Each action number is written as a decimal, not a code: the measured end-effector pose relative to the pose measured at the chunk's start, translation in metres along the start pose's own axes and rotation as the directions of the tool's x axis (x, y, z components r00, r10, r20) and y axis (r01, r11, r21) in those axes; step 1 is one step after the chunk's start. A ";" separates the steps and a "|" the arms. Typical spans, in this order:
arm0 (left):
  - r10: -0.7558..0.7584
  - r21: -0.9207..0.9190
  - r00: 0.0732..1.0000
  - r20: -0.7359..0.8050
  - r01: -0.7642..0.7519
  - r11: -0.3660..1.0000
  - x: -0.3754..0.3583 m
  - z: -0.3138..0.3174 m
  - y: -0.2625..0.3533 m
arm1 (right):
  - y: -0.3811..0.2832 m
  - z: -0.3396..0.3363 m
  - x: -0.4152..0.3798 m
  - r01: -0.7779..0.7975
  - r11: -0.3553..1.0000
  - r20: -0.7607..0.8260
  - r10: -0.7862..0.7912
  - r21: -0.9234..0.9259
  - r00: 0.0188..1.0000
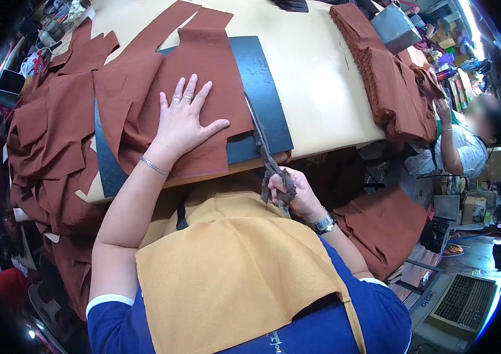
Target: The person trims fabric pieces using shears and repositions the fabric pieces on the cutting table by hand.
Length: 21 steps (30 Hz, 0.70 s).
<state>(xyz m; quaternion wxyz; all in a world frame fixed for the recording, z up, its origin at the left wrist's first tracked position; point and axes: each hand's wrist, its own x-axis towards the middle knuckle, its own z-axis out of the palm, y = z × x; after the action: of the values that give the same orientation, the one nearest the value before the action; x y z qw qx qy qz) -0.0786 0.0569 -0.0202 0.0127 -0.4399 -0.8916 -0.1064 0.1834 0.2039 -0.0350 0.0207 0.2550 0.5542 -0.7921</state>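
Note:
My left hand [186, 121] lies flat with fingers spread on a reddish-brown fabric piece [203, 65]. Under that piece is a dark blue board [267, 97], which shows along its right side and at the lower left. Close to the table's front edge, my right hand [295, 192] grips a pair of scissors [265, 147] by handles wrapped in dark cloth. The blades point away from me and lie beside the right edge of the fabric, over the board. A small step is cut into the fabric's lower right corner.
Crumpled reddish-brown fabric [56, 135] covers the left of the cream table [315, 71] and hangs over its edge. A folded fabric stack [389, 82] with a grey metal block [396, 28] sits at right. Beyond it is another person [466, 141]. More fabric [383, 230] lies lower right.

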 end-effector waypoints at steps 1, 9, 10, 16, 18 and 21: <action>-0.007 -0.001 1.000 0.002 0.007 1.000 0.000 -0.001 0.000 | -0.004 0.004 -0.003 -0.005 1.000 -0.013 0.005 0.004 1.000; 0.046 -0.004 0.998 0.043 -0.046 0.999 -0.015 -0.005 0.008 | -0.003 0.004 -0.006 -0.008 0.997 -0.021 0.010 0.071 1.000; 0.049 -0.004 0.998 0.050 -0.049 0.999 -0.017 -0.005 0.009 | -0.002 0.003 -0.004 -0.008 0.998 -0.011 0.008 0.059 1.000; 0.045 -0.008 0.995 0.090 -0.044 0.999 -0.019 -0.010 0.011 | -0.006 0.007 -0.012 -0.031 0.999 -0.019 0.032 0.045 0.999; 0.036 -0.015 0.992 0.122 -0.034 0.999 -0.017 -0.016 0.013 | -0.001 0.005 -0.014 -0.009 1.000 -0.007 0.009 0.000 1.000; 0.045 0.022 0.993 0.107 -0.048 0.999 0.005 -0.014 0.003 | -0.001 0.004 -0.016 0.021 0.998 0.015 -0.022 0.062 1.000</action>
<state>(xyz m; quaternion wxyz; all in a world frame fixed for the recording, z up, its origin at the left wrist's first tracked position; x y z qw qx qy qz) -0.0801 0.0597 -0.0059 -0.0268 -0.4653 -0.8819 -0.0714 0.1956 0.1963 -0.0259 0.0088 0.2433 0.5321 -0.8109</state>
